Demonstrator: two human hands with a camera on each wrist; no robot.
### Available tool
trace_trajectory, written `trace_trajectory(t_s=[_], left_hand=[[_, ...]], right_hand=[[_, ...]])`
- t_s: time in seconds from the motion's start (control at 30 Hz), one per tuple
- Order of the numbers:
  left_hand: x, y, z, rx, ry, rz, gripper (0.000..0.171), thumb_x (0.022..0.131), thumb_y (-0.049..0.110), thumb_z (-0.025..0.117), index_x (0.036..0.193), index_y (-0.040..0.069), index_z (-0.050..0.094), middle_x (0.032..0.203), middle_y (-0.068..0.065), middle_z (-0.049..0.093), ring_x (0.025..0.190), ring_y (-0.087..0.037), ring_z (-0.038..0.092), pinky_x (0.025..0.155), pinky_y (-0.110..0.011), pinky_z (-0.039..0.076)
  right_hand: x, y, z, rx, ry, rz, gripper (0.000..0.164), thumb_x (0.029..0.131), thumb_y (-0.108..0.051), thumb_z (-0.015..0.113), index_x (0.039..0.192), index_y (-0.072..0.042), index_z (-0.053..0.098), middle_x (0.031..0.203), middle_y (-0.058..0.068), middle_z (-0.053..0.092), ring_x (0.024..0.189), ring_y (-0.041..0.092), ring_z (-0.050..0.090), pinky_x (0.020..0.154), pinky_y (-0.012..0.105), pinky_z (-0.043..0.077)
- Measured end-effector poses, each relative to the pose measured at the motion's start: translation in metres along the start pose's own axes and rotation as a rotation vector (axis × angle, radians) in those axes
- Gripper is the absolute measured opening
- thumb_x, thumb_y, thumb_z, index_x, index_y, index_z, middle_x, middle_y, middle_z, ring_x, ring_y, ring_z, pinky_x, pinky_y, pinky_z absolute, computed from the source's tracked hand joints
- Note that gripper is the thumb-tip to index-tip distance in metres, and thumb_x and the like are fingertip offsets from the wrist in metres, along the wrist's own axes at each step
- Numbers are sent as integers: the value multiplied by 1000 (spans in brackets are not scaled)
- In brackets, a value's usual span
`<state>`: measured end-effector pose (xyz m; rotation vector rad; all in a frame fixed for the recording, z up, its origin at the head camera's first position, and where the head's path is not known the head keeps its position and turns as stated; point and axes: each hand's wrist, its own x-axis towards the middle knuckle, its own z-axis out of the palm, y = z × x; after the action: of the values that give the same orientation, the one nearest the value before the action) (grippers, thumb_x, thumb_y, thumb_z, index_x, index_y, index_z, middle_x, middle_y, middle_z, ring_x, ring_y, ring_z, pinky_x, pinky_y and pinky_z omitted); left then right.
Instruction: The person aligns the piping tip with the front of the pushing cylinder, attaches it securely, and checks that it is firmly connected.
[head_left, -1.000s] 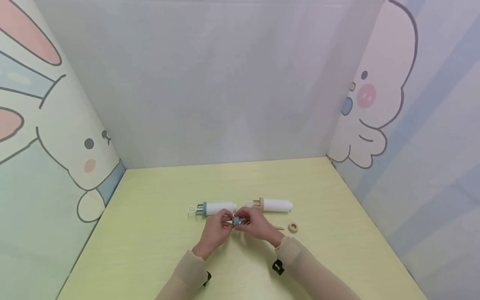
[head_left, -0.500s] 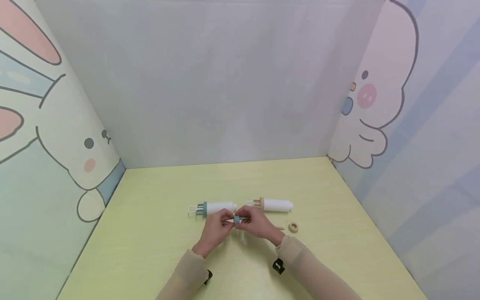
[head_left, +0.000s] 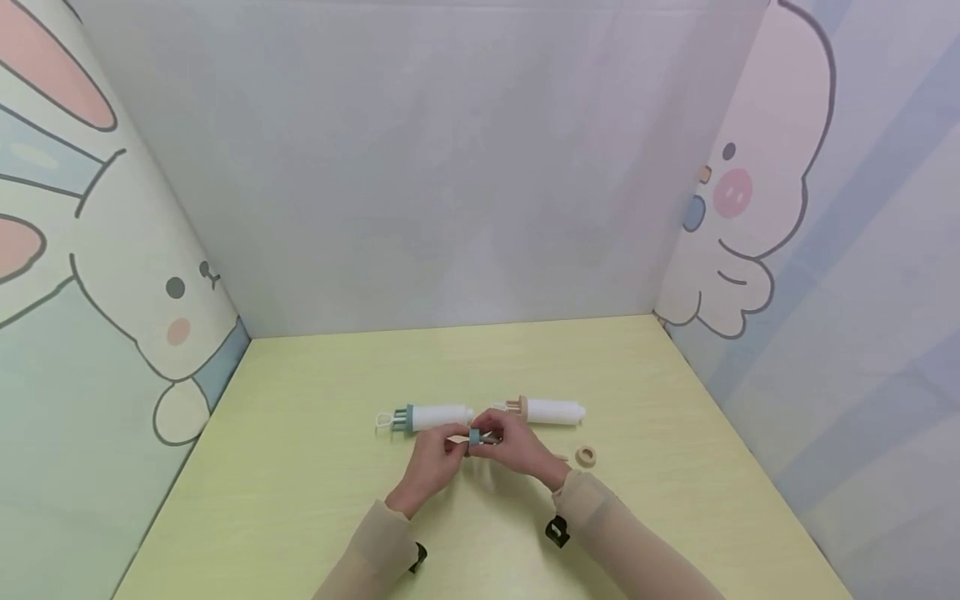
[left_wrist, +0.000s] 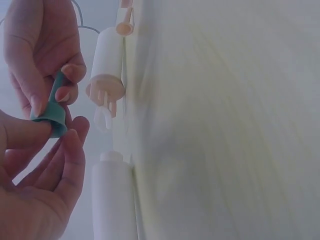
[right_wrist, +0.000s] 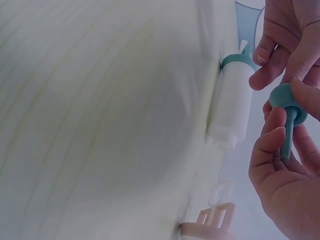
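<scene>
shifted slightly right, the teal piece point(head_left: 474, 437) is pinched by my right hand point(head_left: 517, 446); left hand point(head_left: 433, 460) touches it, whether pinching i cannot tell; stem point(right_wrist: 288, 134) crosswise, pointing right.

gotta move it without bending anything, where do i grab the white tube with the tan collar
Probably by the white barrel, from above and across its width: it lies on its side and looks smooth there, while the thin tan prongs at its left end sit close to the right hand.
</scene>
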<state>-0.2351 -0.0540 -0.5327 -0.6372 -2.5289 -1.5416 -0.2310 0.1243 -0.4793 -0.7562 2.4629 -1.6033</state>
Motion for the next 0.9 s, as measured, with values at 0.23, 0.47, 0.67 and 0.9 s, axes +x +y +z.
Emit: trace_trajectory(t_s=[0.23, 0.47, 0.67, 0.9], left_hand=[[1, -1, 1, -32, -2, 30, 21, 85, -9, 63, 97, 6, 72, 99, -6, 65, 69, -10, 66, 59, -25, 52], [3, -2, 0, 18, 24, 38, 13, 84, -3, 69, 89, 8, 74, 92, -2, 62, 72, -12, 63, 63, -26, 52], [-1, -2, -4, 58, 28, -3, 3, 85, 9, 72, 87, 7, 73, 89, 3, 60, 75, -12, 59, 66, -27, 51], [5, -4, -8, 126, 44, 39, 8, 82, 10, 75, 88, 9, 70, 86, 1, 59, 70, -11, 55, 62, -25, 49]], right_hand=[[3, 3, -2, -7, -2, -3, 27, 81, 3, 73, 105, 9, 61, 99, 19, 64, 90, 37, 63, 73, 38, 51], [9, 38, 7, -7, 12, -30, 29, 79, -3, 77, 105, 0, 64, 99, 8, 66, 91, 25, 64, 75, 40, 52], [8, 47, 9, 9, -10, -21, 28, 80, -10, 78, 105, -6, 66, 98, 1, 65, 90, 15, 64, 75, 30, 52], [7, 48, 4, 8, 6, 21, 27, 81, -1, 75, 105, -2, 65, 96, 3, 66, 88, 20, 64, 74, 28, 51]])
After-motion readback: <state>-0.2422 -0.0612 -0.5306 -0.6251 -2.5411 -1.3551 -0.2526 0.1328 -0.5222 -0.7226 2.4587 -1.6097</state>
